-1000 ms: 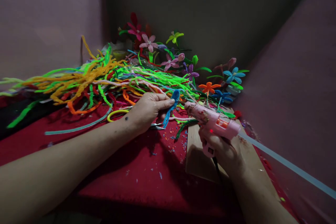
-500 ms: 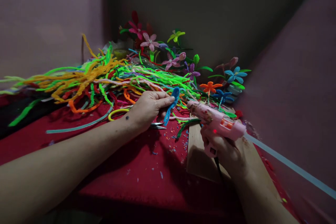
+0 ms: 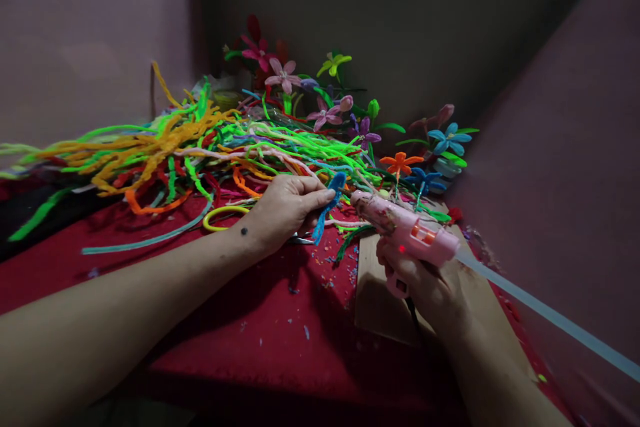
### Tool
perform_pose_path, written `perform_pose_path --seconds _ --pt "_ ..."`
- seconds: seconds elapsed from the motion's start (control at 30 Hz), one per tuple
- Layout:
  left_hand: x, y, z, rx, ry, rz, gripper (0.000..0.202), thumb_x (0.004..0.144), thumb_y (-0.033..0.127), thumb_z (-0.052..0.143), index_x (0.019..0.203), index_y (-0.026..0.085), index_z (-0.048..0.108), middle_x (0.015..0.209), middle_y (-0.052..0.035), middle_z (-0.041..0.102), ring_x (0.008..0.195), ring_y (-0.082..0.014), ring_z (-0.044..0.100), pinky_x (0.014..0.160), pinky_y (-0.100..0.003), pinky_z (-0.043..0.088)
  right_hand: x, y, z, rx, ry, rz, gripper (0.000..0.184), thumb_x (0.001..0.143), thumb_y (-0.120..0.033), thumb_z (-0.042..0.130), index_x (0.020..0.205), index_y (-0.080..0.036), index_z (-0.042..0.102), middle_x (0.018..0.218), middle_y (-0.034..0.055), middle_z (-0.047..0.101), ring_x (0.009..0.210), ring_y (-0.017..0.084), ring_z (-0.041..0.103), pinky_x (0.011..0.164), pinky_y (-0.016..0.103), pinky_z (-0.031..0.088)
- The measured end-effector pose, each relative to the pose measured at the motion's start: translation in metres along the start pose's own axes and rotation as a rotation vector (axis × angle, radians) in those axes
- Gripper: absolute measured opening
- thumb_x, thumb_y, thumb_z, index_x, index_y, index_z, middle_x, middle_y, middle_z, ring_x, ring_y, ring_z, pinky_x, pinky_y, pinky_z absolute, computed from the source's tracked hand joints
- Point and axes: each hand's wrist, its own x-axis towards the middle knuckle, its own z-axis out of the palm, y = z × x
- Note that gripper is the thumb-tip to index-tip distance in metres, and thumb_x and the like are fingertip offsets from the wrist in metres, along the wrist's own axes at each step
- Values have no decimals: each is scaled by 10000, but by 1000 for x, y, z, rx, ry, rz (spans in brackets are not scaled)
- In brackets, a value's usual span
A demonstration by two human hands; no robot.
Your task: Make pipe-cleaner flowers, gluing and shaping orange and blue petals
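Pink glue gun in right hand; one blue pipe-cleaner loop in left hand.

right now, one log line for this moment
left hand: pinches blue pipe cleaner | right hand: grips pink glue gun, nozzle near it | rest: pipe cleaner pile on red cloth

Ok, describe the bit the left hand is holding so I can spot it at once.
On the red cloth, just in front of the heap of pipe cleaners, the left hand pinches a blue strand beside the nozzle of the pink glue gun. Unlike the long loose ones behind, it is short and bent into a loop at its top.
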Motion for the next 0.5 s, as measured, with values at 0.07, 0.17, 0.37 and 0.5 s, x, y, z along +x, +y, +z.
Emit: perform_pose_path --seconds 0.07,0.17,0.37,0.5 --pt "0 1 0 9 0 5 311 795 305 549 534 157 467 425 54 427 386 -57 353 421 -203 284 1 0 0 10 -36 -1 390 745 -254 513 1116 -249 632 609 17 556 464 147 437 381 260 363" --pt "-1 2 1 8 16 0 309 799 296 542 535 155 466 428 53 429 387 -53 346 418 -197 281 1 -1 -1 3 -67 -3 457 754 -276 497 1201 -239 585 645 25 567 482 152 446 396 263 368" --pt "-1 4 1 -13 51 -21 291 791 294 553 548 156 471 431 54 431 378 -50 347 410 -192 278 0 -3 -2 18 -71 -30 420 758 -287 500 1155 -234 625 743 44 636 555 170 526 477 279 439" --pt "-2 5 1 -34 54 -24 286 804 284 544 558 154 479 426 55 432 377 -49 358 407 -188 282 -1 5 1 61 -86 -31 455 771 -291 487 1213 -250 583 904 58 656 570 164 542 485 284 455"
